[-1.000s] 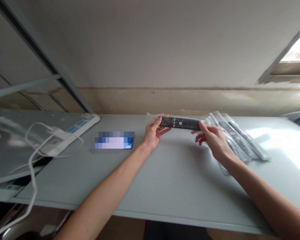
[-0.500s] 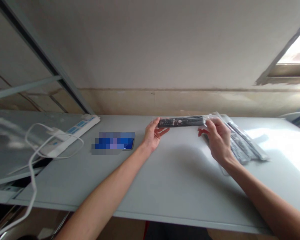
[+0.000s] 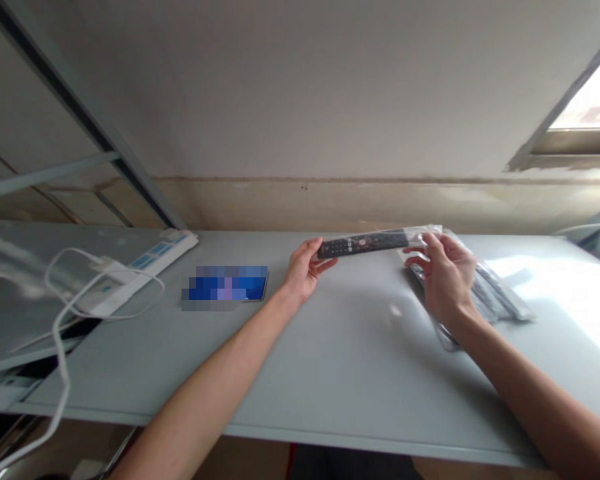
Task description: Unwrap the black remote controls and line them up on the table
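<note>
A black remote control [image 3: 363,244] in a clear plastic sleeve is held up above the grey table, its buttons facing me. My left hand [image 3: 304,268] pinches its left end between thumb and fingers. At the other end, the loose part of the plastic sleeve [image 3: 423,233] reaches past the remote, and my right hand [image 3: 447,273] has thumb and forefinger closed on it. Behind and beneath my right hand lie several more bagged remotes [image 3: 500,290], partly covered by the hand and wrist.
A phone [image 3: 253,285], its screen blurred out, lies left of my left arm. Farther left, a white power strip [image 3: 145,267] with a looping white cable [image 3: 63,347] rests beside a metal frame post [image 3: 130,167]. The table's front edge [image 3: 360,440] runs below my arms.
My right hand has shifted slightly right along the sleeve, its fingers more spread. The remote's right end now tilts up a little. My left hand keeps its hold.
</note>
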Tool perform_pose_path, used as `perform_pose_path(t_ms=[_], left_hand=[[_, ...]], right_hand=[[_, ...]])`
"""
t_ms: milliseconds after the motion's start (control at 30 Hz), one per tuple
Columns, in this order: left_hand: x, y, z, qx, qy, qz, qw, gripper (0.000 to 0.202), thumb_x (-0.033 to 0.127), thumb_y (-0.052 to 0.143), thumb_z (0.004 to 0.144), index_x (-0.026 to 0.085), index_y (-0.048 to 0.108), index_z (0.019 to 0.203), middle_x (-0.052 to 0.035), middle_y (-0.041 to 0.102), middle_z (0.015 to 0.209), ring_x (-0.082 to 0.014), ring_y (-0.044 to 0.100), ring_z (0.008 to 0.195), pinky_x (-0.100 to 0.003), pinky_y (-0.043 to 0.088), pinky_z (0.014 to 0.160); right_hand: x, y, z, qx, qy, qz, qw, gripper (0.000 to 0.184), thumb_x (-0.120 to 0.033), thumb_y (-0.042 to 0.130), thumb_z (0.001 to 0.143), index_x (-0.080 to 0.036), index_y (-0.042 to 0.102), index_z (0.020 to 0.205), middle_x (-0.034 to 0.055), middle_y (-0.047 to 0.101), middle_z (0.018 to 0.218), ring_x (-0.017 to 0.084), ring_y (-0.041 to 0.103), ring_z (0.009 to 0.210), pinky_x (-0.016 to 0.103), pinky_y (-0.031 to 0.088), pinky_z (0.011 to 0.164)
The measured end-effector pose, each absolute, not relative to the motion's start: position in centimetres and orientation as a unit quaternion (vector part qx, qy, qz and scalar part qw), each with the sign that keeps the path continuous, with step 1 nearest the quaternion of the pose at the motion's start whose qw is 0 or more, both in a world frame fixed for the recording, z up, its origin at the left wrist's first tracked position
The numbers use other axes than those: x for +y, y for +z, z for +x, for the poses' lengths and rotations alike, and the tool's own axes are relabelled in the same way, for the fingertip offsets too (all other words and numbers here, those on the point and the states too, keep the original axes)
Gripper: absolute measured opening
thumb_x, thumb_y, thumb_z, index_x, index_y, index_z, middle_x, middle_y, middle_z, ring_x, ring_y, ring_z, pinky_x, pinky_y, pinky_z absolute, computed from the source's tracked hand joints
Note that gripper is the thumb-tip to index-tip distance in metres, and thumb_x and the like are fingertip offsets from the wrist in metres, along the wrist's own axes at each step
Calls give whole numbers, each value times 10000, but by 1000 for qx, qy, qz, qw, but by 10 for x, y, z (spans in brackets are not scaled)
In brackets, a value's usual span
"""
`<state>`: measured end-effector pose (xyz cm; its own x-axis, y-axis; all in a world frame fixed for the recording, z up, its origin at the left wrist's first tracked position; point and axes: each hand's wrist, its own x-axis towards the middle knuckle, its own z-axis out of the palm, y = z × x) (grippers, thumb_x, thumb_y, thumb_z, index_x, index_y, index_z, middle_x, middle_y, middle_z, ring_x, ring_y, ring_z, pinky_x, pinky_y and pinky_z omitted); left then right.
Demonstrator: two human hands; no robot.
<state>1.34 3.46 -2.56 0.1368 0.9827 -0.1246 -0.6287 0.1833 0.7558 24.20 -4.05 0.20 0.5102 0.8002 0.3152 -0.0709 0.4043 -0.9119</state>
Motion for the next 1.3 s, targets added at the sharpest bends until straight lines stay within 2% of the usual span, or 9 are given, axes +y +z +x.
perform_pose_path(t_ms=[167, 433, 600, 733, 967, 1067, 1167, 1233, 1300], left_hand=[[36, -25, 14, 313, 588, 254, 702, 191, 210, 876, 774, 162, 717, 868, -3, 782, 823, -121, 723, 668, -333, 660, 824], [37, -25, 13, 328, 590, 245, 696, 175, 225, 866, 791, 166, 721, 869, -16, 796, 843, -128, 738, 672, -333, 659, 841], [39, -28, 13, 321, 584, 247, 704, 157, 236, 855, 805, 158, 734, 868, -35, 800, 869, -137, 746, 719, -320, 655, 828], [39, -29, 12, 322, 581, 254, 703, 186, 266, 875, 794, 162, 736, 861, -27, 785, 853, -143, 746, 738, -322, 648, 827], [40, -29, 12, 322, 587, 247, 701, 118, 175, 832, 819, 162, 716, 832, -4, 759, 814, -113, 707, 676, -282, 644, 767], [38, -28, 13, 329, 594, 239, 694, 178, 131, 836, 797, 164, 663, 770, 8, 730, 789, -107, 696, 689, -277, 649, 776], [34, -28, 13, 313, 569, 258, 715, 305, 110, 885, 722, 171, 586, 715, 8, 713, 807, -149, 728, 806, -361, 663, 875], [31, -28, 14, 292, 539, 285, 737, 393, 112, 918, 667, 178, 532, 685, 3, 703, 829, -179, 743, 871, -408, 657, 931], [28, -27, 14, 278, 518, 314, 746, 487, 129, 939, 636, 189, 455, 634, 14, 662, 798, -176, 745, 875, -386, 642, 965]], right_hand=[[-46, 4, 233, -395, 266, -469, 744, 232, -474, 779, 887, -265, 804, 985, 43, 768, 1046, 163, 722, 780, 248, 547, 536], [-52, 7, 227, -410, 292, -454, 735, 285, -445, 765, 902, -239, 818, 1093, 63, 794, 1012, 143, 722, 638, 248, 492, 479], [-56, 13, 225, -395, 293, -449, 746, 250, -445, 767, 905, -273, 809, 1082, 59, 794, 1094, 191, 791, 760, 248, 501, 489], [-59, 20, 225, -410, 277, -449, 744, 210, -451, 767, 913, -276, 806, 1023, 67, 787, 1081, 236, 797, 874, 275, 537, 515], [-53, 29, 240, -358, 219, -420, 804, 117, -340, 767, 902, -288, 801, 1001, 39, 763, 1000, 224, 782, 871, 272, 555, 535], [-48, 35, 262, -307, 188, -403, 841, 92, -270, 750, 880, -289, 778, 965, 43, 757, 1057, 244, 782, 919, 269, 540, 525], [-44, 37, 285, -269, 166, -391, 865, 85, -220, 736, 849, -293, 737, 892, 37, 748, 1050, 260, 773, 954, 275, 538, 520], [-41, 34, 293, -251, 198, -380, 868, 134, -200, 741, 813, -293, 720, 906, 28, 733, 1016, 257, 773, 970, 274, 554, 546], [-37, 27, 295, -233, 249, -365, 866, 175, -199, 734, 773, -280, 689, 921, 22, 713, 992, 252, 776, 976, 270, 572, 577]])
